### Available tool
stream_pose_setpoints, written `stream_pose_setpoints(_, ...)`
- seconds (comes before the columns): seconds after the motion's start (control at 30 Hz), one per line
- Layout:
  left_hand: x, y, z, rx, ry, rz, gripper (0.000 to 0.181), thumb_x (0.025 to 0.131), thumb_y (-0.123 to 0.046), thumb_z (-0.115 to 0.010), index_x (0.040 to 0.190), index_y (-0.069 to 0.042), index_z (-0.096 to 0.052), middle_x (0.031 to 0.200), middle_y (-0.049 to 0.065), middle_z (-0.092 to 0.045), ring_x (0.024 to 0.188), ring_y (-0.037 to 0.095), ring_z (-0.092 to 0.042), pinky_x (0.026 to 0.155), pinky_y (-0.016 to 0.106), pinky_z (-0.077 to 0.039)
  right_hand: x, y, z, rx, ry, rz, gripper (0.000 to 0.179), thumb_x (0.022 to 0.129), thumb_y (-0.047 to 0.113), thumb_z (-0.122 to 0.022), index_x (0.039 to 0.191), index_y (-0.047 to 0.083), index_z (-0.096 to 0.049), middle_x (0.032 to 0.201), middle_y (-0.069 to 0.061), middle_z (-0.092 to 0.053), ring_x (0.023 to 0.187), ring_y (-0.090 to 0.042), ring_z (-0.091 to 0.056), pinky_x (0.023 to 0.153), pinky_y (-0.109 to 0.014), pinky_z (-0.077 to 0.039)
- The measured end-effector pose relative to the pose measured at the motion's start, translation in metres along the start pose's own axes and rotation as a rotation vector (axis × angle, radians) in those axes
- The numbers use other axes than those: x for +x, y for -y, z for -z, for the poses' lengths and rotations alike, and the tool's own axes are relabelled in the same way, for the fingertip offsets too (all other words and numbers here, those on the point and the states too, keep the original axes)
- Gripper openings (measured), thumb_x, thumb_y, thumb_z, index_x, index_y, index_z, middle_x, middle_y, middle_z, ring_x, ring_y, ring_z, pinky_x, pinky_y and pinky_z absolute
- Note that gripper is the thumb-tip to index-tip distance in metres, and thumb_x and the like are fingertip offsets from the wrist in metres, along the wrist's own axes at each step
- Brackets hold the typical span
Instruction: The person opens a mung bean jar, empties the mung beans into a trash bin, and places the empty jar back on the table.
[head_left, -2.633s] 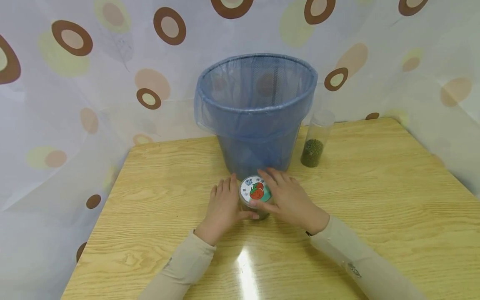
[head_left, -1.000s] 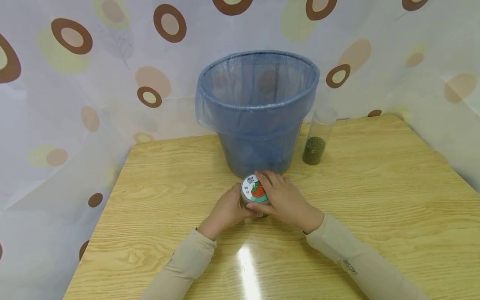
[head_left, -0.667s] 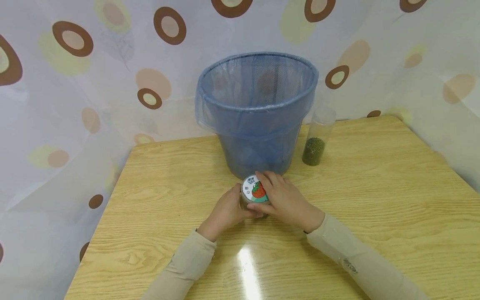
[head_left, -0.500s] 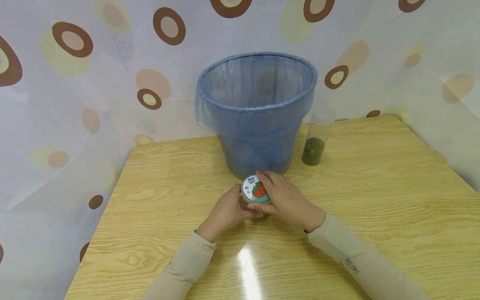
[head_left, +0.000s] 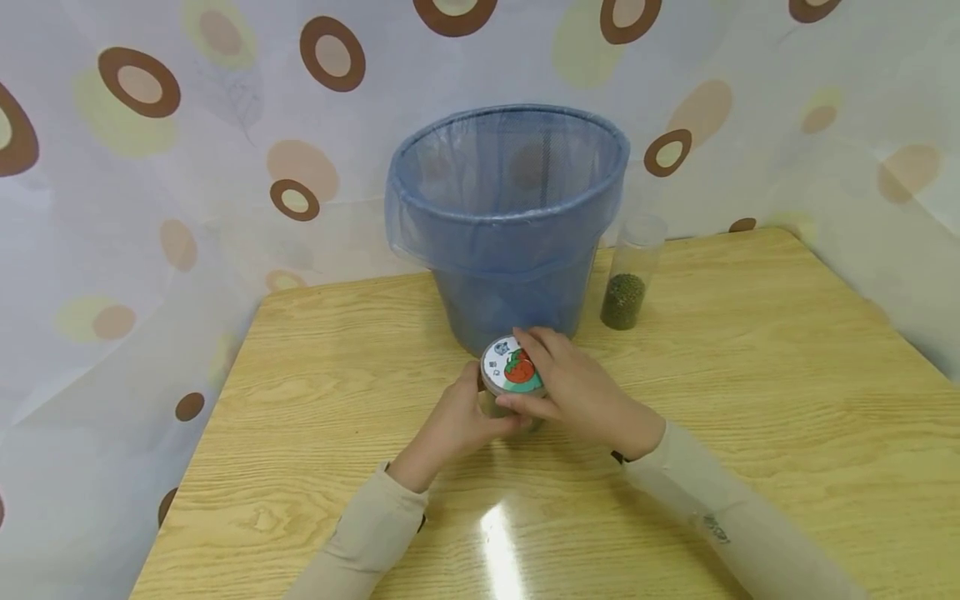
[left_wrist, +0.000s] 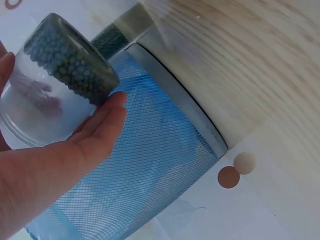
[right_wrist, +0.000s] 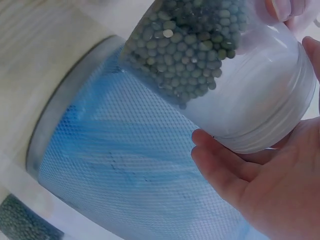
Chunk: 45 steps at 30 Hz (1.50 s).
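A clear plastic jar (right_wrist: 185, 60) holds a layer of small green beans (left_wrist: 75, 65). Its round white lid (head_left: 519, 372) carries a picture of red fruit. My left hand (head_left: 459, 417) grips the jar's side, with the thumb toward me. From the right, my right hand (head_left: 581, 396) curls round the lid and the jar's top rim, thumb at the near side and fingers across the far side. Both wrist views show the jar in front of the blue mesh bin (left_wrist: 145, 130). In the head view, the hands hide much of its body.
Just behind the jar stands the tall blue bin (head_left: 517, 308), lined with a clear bag folded over its rim. A clear cylindrical bottle (head_left: 626, 296), partly filled with green beans, is upright to its right. The wooden table (head_left: 322, 400) meets a patterned sheet (head_left: 225, 167) behind.
The left fingers, earlier straighter beside the jar, have curled round it, and the right hand has closed further over the lid. Lid and right hand have just risen slightly in the head view.
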<state>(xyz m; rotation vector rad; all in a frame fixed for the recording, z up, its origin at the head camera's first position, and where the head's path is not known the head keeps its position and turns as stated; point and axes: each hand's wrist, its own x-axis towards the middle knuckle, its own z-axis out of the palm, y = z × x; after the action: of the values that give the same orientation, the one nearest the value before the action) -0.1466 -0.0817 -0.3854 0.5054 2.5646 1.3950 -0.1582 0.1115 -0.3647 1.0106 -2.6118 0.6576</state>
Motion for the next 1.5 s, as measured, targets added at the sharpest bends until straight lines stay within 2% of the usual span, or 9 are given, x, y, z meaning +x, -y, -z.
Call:
stream_pose_setpoints(0.17, -0.001, -0.01, -0.002, -0.054, -0.045, -0.059, 0.087, 0.076, -0.029, -0.083, 0.143, -0.006, -0.033, 0.137, 0.005, -0.048, 0.128, 0.019, -0.045, 0.106, 0.043, -0.037, 0.001, 0.003, 0.012, 0.012, -0.016, -0.016, 0.087, 0.087, 0.058, -0.058, 0.141, -0.008, -0.039, 0.131, -0.024, -0.047, 0.117, -0.037, -0.051, 0.093, -0.047, -0.046)
stream_pose_setpoints(0.27, -0.002, -0.015, -0.006, -0.071, -0.098, -0.076, 0.093, 0.074, -0.027, -0.084, 0.146, -0.008, -0.029, 0.141, 0.004, -0.043, 0.13, 0.018, -0.042, 0.107, 0.042, -0.036, 0.002, 0.003, 0.016, 0.018, -0.047, -0.001, 0.088, 0.087, 0.06, -0.055, 0.142, -0.007, -0.038, 0.132, -0.024, -0.047, 0.118, -0.036, -0.05, 0.095, -0.047, -0.045)
stream_pose_setpoints(0.47, -0.002, -0.022, -0.017, -0.088, -0.259, -0.153, 0.098, 0.073, -0.019, -0.085, 0.148, -0.006, -0.023, 0.143, 0.009, -0.039, 0.13, 0.022, -0.041, 0.106, 0.043, -0.036, 0.004, 0.004, 0.02, 0.005, -0.163, 0.078, 0.092, 0.089, 0.068, -0.039, 0.14, -0.008, -0.04, 0.13, -0.024, -0.047, 0.116, -0.036, -0.05, 0.095, -0.047, -0.045)
stream_pose_setpoints(0.63, -0.001, -0.025, -0.025, -0.121, -0.394, -0.253, 0.09, 0.072, -0.013, -0.083, 0.144, -0.005, -0.029, 0.138, 0.012, -0.038, 0.124, 0.022, -0.043, 0.104, 0.043, -0.038, 0.007, 0.009, 0.025, 0.01, -0.226, 0.121, 0.09, 0.09, 0.067, -0.039, 0.141, -0.007, -0.04, 0.13, -0.023, -0.047, 0.116, -0.034, -0.05, 0.096, -0.044, -0.044)
stream_pose_setpoints(0.77, 0.0, -0.027, -0.028, -0.111, -0.479, -0.317, 0.086, 0.07, -0.011, -0.083, 0.141, -0.003, -0.034, 0.135, 0.013, -0.042, 0.12, 0.021, -0.046, 0.1, 0.041, -0.042, 0.007, 0.012, 0.03, 0.035, -0.231, 0.124, 0.089, 0.089, 0.066, -0.041, 0.141, -0.007, -0.04, 0.13, -0.022, -0.047, 0.116, -0.033, -0.049, 0.097, -0.043, -0.043)
stream_pose_setpoints(1.03, 0.0, -0.027, -0.027, -0.133, -0.548, -0.382, 0.087, 0.065, -0.01, -0.085, 0.14, -0.006, -0.04, 0.133, 0.007, -0.05, 0.117, 0.018, -0.05, 0.099, 0.039, -0.042, 0.007, 0.018, 0.038, 0.081, -0.215, 0.079, 0.095, 0.086, 0.07, -0.046, 0.141, -0.008, -0.04, 0.13, -0.021, -0.046, 0.118, -0.032, -0.045, 0.096, -0.043, -0.043)
stream_pose_setpoints(1.17, 0.001, -0.026, -0.026, -0.08, -0.587, -0.416, 0.09, 0.062, -0.01, -0.087, 0.138, -0.004, -0.041, 0.131, 0.01, -0.05, 0.115, 0.02, -0.05, 0.097, 0.037, -0.043, 0.011, 0.021, 0.039, 0.007, -0.249, 0.072, 0.101, 0.083, 0.074, -0.045, 0.138, -0.01, -0.042, 0.123, -0.023, -0.049, 0.112, -0.033, -0.048, 0.091, -0.042, -0.045)
stream_pose_setpoints(1.3, 0.003, -0.026, -0.026, 0.009, -0.616, -0.417, 0.093, 0.059, -0.014, -0.089, 0.137, -0.002, -0.04, 0.129, 0.013, -0.049, 0.117, 0.023, -0.048, 0.098, 0.038, -0.043, 0.015, 0.024, 0.038, -0.066, -0.273, 0.052, 0.105, 0.081, 0.078, -0.04, 0.133, -0.013, -0.046, 0.117, -0.025, -0.051, 0.105, -0.036, -0.05, 0.086, -0.044, -0.047)
stream_pose_setpoints(1.5, 0.002, -0.027, -0.026, 0.058, -0.626, -0.406, 0.094, 0.057, -0.014, -0.09, 0.135, 0.0, -0.039, 0.127, 0.014, -0.049, 0.118, 0.025, -0.047, 0.099, 0.039, -0.043, 0.016, 0.025, 0.038, -0.088, -0.279, 0.042, 0.103, 0.082, 0.079, -0.036, 0.13, -0.012, -0.049, 0.114, -0.024, -0.051, 0.099, -0.036, -0.05, 0.081, -0.042, -0.047)
